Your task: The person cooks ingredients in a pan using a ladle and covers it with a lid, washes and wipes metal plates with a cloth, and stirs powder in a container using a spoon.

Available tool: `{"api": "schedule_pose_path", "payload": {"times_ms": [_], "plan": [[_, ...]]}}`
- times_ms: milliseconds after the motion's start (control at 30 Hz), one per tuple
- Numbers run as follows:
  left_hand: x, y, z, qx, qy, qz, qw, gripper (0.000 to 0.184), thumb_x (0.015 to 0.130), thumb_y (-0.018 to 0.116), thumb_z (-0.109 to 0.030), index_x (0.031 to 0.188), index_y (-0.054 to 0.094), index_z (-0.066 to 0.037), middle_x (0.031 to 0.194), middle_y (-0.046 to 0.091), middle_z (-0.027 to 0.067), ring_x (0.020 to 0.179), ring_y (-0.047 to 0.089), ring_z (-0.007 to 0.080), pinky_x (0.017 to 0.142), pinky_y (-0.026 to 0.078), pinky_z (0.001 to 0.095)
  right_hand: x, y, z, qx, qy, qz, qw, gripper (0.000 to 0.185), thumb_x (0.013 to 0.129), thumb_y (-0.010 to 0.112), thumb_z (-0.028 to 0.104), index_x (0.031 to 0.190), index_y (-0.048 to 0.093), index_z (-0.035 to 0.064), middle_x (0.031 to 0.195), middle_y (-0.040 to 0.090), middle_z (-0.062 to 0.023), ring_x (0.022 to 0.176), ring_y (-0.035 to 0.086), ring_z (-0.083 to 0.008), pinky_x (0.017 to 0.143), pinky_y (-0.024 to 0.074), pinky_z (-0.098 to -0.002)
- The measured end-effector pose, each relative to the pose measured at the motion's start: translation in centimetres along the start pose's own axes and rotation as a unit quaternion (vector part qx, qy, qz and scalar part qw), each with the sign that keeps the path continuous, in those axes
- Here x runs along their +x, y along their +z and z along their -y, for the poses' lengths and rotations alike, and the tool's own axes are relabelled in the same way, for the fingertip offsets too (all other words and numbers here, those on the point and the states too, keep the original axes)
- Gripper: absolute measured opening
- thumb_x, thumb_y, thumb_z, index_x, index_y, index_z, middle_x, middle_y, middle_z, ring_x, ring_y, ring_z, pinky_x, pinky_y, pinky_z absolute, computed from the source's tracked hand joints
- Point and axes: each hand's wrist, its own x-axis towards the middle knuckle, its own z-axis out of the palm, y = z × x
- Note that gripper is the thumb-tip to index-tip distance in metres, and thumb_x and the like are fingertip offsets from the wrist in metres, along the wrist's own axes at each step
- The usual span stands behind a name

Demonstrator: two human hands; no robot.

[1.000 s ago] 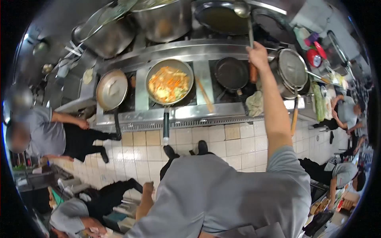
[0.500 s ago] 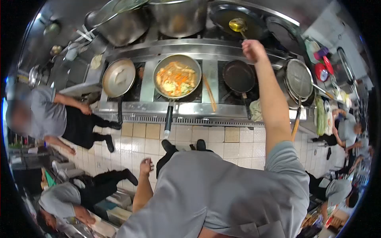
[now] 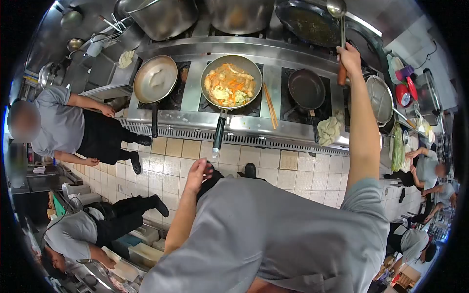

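Note:
My right hand [image 3: 350,59] grips a ladle by its wooden handle [image 3: 342,73]. The ladle's metal bowl [image 3: 336,8] is up at the back right, beside a dark wide pan [image 3: 308,23] with oily liquid in it. My left hand [image 3: 199,174] holds nothing, fingers loosely apart, just below and left of a frying pan's black handle [image 3: 218,134]. That frying pan [image 3: 205,73] sits on the stove with sliced vegetables, orange strips and pale pieces [image 3: 229,83] inside.
Wooden chopsticks [image 3: 270,105] lie right of the food pan. A small black pan [image 3: 307,89], a steel pan [image 3: 155,79], a crumpled cloth [image 3: 329,131] and strainers [image 3: 380,100] are around. Large pots [image 3: 163,19] stand behind. Co-workers [image 3: 58,119] stand at left and right.
My right hand has moved right, lifting the ladle away from the dark pan; its bowl held yellow oil before. My left hand has risen toward the frying pan's handle. The camera view has shifted.

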Motion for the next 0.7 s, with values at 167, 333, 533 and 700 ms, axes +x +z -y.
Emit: {"api": "schedule_pose_path", "payload": {"times_ms": [167, 333, 533, 700], "plan": [[1.5, 5.2, -5.2, 0.045, 0.044, 0.076, 0.995, 0.036, 0.102, 0.062, -0.033, 0.126, 0.055, -0.007, 0.103, 0.066, 0.0055, 0.087, 0.067, 0.0156, 0.072, 0.055, 0.0305, -13.0, 2.6, 0.8, 0.233, 0.025, 0.118, 0.965, 0.013, 0.097, 0.059, 0.012, 0.107, 0.061, 0.0039, 0.064, 0.056, -0.0001, 0.052, 0.053, -0.0106, 0.047, 0.0421, -0.0263], [5.4, 4.5, -6.2, 0.218, 0.079, 0.175, 0.957, 0.031, 0.099, 0.062, -0.014, 0.126, 0.053, -0.001, 0.099, 0.068, 0.0078, 0.081, 0.067, 0.0152, 0.071, 0.055, 0.0288, -27.0, 9.6, 0.2, 0.283, 0.158, 0.154, 0.933, 0.064, 0.091, 0.064, 0.002, 0.151, 0.042, -0.0006, 0.083, 0.064, -0.0038, 0.053, 0.051, -0.0078, 0.044, 0.0382, -0.024], [5.3, 2.9, -7.8, 0.286, 0.096, 0.229, 0.926, 0.045, 0.097, 0.066, -0.014, 0.135, 0.048, 0.003, 0.094, 0.067, 0.0082, 0.081, 0.066, 0.0156, 0.072, 0.054, 0.0306, -34.6, 20.2, 2.9, 0.369, 0.31, 0.236, 0.844, 0.057, 0.09, 0.067, 0.005, 0.145, 0.051, 0.0009, 0.082, 0.063, -0.0017, 0.055, 0.051, -0.0078, 0.047, 0.0376, -0.0244], [5.6, 1.2, -8.9, 0.292, 0.095, 0.267, 0.913, 0.059, 0.095, 0.068, -0.016, 0.146, 0.043, 0.002, 0.089, 0.065, 0.0071, 0.081, 0.064, 0.0149, 0.073, 0.052, 0.0295, -34.3, 28.9, 2.1, 0.374, 0.224, 0.212, 0.875, 0.065, 0.092, 0.064, 0.004, 0.152, 0.04, -0.003, 0.085, 0.063, -0.0053, 0.053, 0.05, -0.0112, 0.048, 0.0399, -0.0252]]}}
